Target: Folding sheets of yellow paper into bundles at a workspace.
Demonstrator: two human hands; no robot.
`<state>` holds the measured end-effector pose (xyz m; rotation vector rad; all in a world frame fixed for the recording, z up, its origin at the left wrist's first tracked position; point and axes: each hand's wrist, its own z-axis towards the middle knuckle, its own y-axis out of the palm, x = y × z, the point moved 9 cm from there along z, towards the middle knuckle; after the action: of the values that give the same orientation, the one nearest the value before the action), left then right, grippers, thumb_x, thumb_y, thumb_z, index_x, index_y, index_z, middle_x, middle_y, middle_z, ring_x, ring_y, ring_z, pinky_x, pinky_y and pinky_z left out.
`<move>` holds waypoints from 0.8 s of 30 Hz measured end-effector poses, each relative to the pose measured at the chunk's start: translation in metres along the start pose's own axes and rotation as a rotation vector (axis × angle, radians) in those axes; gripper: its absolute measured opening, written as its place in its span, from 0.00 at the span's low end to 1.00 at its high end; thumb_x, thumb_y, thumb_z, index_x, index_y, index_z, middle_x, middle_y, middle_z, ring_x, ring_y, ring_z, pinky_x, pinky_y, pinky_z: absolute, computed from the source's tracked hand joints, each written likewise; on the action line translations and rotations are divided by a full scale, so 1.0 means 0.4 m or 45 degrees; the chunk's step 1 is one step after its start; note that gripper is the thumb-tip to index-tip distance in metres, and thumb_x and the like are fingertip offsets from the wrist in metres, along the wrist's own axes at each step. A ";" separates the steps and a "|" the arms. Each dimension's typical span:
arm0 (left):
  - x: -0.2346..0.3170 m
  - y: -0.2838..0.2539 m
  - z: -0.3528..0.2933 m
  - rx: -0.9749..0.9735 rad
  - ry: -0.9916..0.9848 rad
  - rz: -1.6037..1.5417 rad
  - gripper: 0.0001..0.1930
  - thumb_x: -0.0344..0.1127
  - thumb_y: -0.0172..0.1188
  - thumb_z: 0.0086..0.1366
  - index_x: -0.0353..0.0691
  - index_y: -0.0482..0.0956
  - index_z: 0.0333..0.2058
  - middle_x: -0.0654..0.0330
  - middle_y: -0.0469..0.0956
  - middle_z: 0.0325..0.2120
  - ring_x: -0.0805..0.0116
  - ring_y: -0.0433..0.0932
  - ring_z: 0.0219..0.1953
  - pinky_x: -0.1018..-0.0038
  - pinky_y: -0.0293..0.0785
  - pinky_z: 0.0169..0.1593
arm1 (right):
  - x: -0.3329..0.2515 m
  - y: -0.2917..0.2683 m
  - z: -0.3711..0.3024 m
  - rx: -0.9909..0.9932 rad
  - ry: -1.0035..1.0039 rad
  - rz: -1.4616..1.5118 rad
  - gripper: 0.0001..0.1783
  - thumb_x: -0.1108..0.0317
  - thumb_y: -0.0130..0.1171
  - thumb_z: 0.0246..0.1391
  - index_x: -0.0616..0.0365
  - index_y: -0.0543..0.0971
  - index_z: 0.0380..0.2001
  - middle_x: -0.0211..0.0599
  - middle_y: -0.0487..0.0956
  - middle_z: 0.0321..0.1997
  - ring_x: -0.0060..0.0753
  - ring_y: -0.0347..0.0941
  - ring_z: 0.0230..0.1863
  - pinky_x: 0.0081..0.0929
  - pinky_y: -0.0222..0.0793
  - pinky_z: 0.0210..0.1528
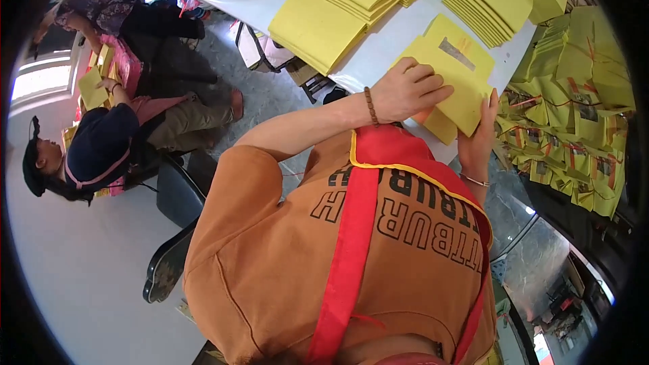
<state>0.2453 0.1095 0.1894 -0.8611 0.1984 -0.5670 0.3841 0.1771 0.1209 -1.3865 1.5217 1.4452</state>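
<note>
A flat, yellow rectangular paper piece [463, 84] with a grey window-like patch and orange marking is found at the near corner of the white-topped desk [389, 47], in front of the red cloth apron [399, 149] with yellow trim. The left hand [412, 91] is laid over its left side with fingers curled; whether the paper is pinched or only pressed cannot be told. The right hand [478, 125] is set at the right edge, fingers extended and thumb close by; the firmness of its hold cannot be confirmed. A yellow portion is seen protruding beneath at the near end; whether it is a flap or a separate piece is not established. The piece is judged light and moderately stiff, likely to be creased if bent and to be slid easily on the smooth top. It is best taken by opposite side edges, clear of the patch, with light pressure. Neat yellow paper stacks [324, 27] are noted just beyond, on the desk.
</note>
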 end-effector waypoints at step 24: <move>-0.435 -0.129 -0.374 -0.535 -0.150 0.345 0.30 0.30 0.56 0.50 0.62 0.67 0.54 0.64 0.67 0.52 0.61 0.62 0.57 0.63 0.58 0.59 | 0.212 0.501 0.028 -0.980 -0.063 -0.768 0.33 0.63 0.57 0.51 0.58 0.60 0.59 0.52 0.57 0.62 0.39 0.71 0.48 0.30 0.69 0.47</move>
<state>0.0219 0.0793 0.1221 -1.2479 0.3277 -0.2200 0.1710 0.1355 0.1014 -1.9884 0.3993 1.6839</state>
